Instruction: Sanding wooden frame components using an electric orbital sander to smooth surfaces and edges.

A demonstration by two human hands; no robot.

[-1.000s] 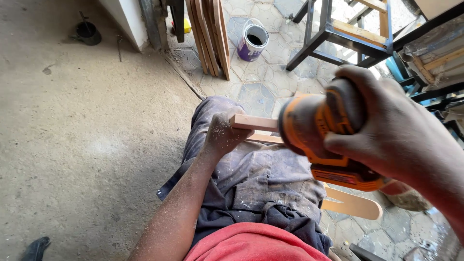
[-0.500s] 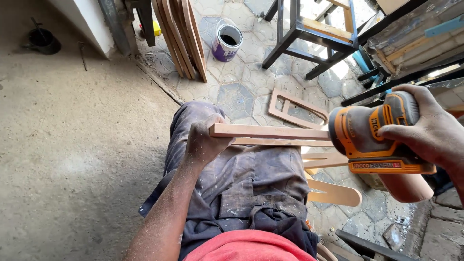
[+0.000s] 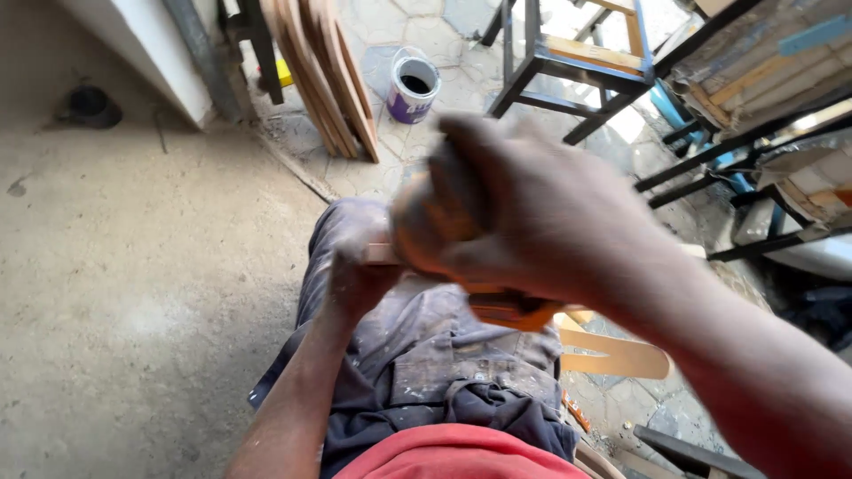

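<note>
The person sat with a narrow wooden strip laid across the lap, over dusty grey work trousers. The left hand was closed around the near end of the strip, pinning it against the thigh. The right hand was wrapped over the top of an orange power sander, which sat on the strip just beside the left hand. The right hand and the tool were smeared with motion blur, so I could not tell exactly where the pad met the wood, though it seemed to rest on the strip's upper face.

The chief risk, as I judged it, was the closeness of the two hands: the sander body appeared almost touching the left fingers, and a small slip along the strip could bring the pad onto the knuckles. With no desk or clamp beneath, only the thigh and one grip held the strip, so it could twist or kick out under the tool's pull. A tilted pad could dig an edge into the thin wood, or skid off onto the trousers.

Around the person stood leaning boards, an open paint tin, a dark metal chair frame and a cut wooden piece on the paved floor.
</note>
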